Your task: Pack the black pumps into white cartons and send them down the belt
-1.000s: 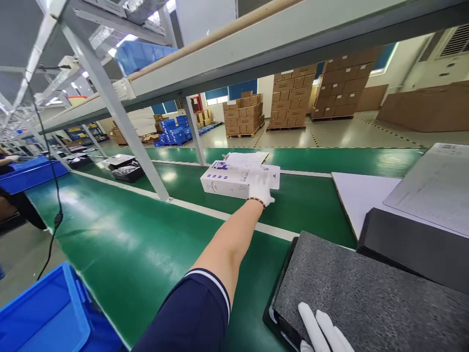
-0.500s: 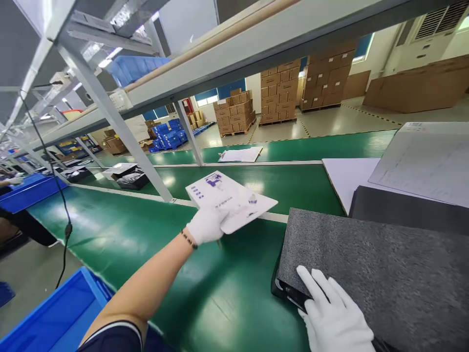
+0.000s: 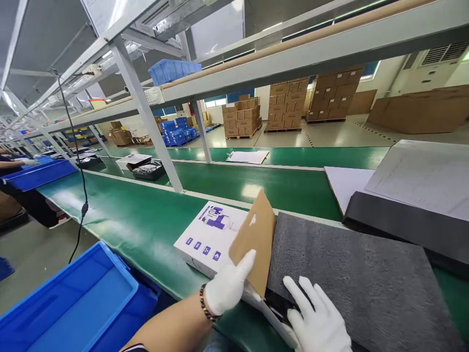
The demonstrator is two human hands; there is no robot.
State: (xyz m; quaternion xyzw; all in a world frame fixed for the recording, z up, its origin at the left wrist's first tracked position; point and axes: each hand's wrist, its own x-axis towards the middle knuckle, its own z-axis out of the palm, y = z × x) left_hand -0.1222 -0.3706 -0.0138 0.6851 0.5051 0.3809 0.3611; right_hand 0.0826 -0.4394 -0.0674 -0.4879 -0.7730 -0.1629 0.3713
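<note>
In the head view, the left hand (image 3: 227, 286), in a white glove with a bead bracelet at the wrist, is closed on the near edge of the white box (image 3: 209, 236): its thumb lies up against the brown inner side of the lid flap (image 3: 254, 240), which stands open and tilted, and the other fingers are hidden under the flap. The right hand (image 3: 318, 320), also in a white glove, is open with the fingers spread. It rests on the near left corner of the grey foam sheet (image 3: 351, 274) and on the black tray (image 3: 280, 304) that shows under this sheet; it grips nothing that I can see.

The white box lies flat on the green desk (image 3: 139, 230), near its front edge and just beside the foam sheet on the left. Its top carries purple printing. The open flap leans toward the foam sheet and covers a part of its left edge.

To the right and further back, a black slab (image 3: 399, 226) lies behind the foam sheet, and on it a grey board (image 3: 421, 176). A white sheet (image 3: 342, 183) lies under them on the belt. Across the green conveyor belt some papers (image 3: 248, 156) lie flat. Further left on the belt stands a dark tray (image 3: 149, 171) and a small white carton (image 3: 134, 160).

At the lower left, in front of the desk, a blue bin (image 3: 73, 303) stands. A black cable (image 3: 78, 161) hangs down from the metal frame (image 3: 146, 112) above. Behind the line, stacks of brown cartons (image 3: 289, 102) stand on pallets.
</note>
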